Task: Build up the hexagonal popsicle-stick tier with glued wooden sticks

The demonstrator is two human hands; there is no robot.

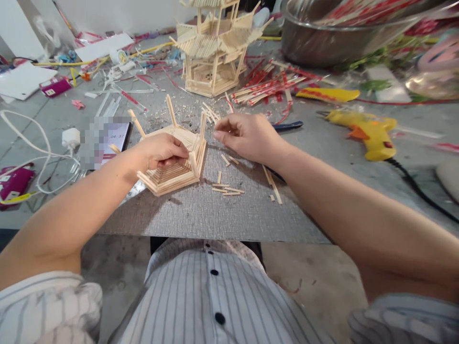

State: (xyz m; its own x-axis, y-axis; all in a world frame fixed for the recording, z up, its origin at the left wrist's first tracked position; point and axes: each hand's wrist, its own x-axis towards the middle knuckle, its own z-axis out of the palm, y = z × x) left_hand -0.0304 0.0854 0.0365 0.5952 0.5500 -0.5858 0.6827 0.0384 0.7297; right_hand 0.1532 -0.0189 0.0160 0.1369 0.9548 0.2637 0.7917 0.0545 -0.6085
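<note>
A small stepped roof of wooden sticks point(179, 169) lies tilted on the grey mat point(222, 215) before me. My left hand point(161, 150) rests on top of it, fingers curled round its upper edge. My right hand point(247, 136) hovers just right of the roof, fingertips pinched together near one upright stick; what they pinch is too small to name. Short cut sticks point(225, 189) lie loose on the mat below my right hand.
A taller stick pagoda point(215, 52) stands behind. A yellow glue gun point(369, 131) with black cord lies right, a steel bowl point(322, 38) far right. A phone point(113, 141), white charger cable point(46, 153) and scraps litter the left.
</note>
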